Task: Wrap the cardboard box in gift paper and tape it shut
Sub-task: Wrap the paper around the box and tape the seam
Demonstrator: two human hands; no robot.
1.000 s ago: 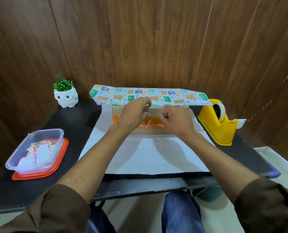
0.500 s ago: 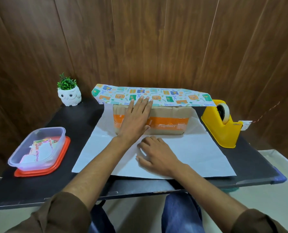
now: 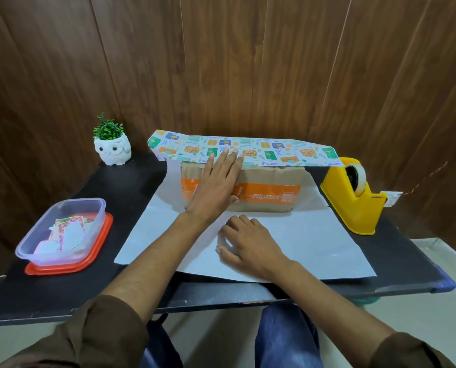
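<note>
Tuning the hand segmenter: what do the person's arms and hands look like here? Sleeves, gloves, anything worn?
Both are bare: the left hand and right hand show no gloves, rings or watch. The forearms are uncovered. The left sleeve and right sleeve are plain dark brown cloth, bunched up near the elbows, with no markings visible.

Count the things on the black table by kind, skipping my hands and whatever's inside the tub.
Cardboard box: 1
Gift paper sheet: 1
Tape dispenser: 1
Clear tub: 1
Red lid under it: 1
Owl plant pot: 1
Total: 6
</note>
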